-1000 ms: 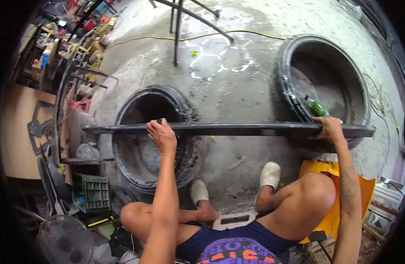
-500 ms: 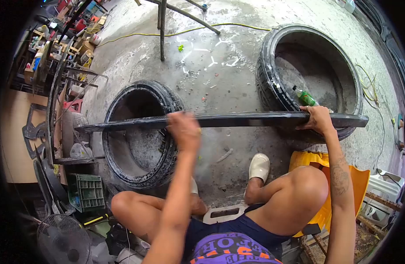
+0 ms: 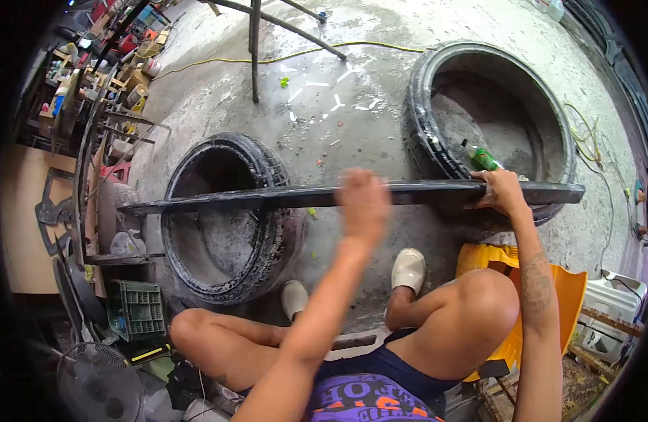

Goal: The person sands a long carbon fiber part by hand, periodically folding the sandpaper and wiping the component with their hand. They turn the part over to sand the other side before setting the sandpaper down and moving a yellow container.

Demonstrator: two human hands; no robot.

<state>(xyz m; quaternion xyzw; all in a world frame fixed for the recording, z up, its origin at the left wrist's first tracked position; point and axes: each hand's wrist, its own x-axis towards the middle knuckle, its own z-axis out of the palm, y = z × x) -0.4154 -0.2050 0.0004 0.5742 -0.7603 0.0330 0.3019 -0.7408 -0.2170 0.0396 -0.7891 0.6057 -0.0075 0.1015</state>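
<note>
A long, narrow black panel [image 3: 303, 196] lies crosswise in front of me, resting across two tires. Near its right end, my right hand [image 3: 503, 193] grips it, fingers over the far edge. My left hand [image 3: 365, 207] is at the panel's middle, smeared by motion; whether its fingers hold anything is hidden. Under the left part of the panel is the left tire [image 3: 271, 239]. The right tire [image 3: 417, 116] supports the other end. Just beyond my right hand, a green bottle [image 3: 484, 159] lies inside that tire.
A metal stand [image 3: 255, 56] rises at the far side, with a yellow cable [image 3: 296, 58] on the floor. A fan [image 3: 100, 383] and a green crate [image 3: 142, 309] are at lower left. A yellow plastic piece [image 3: 560, 295] lies by my right knee. Shelves with clutter line the left.
My left hand has swept right along the panel, from near the left tire to the middle. My right hand keeps its hold near the right end. The view has shifted slightly.
</note>
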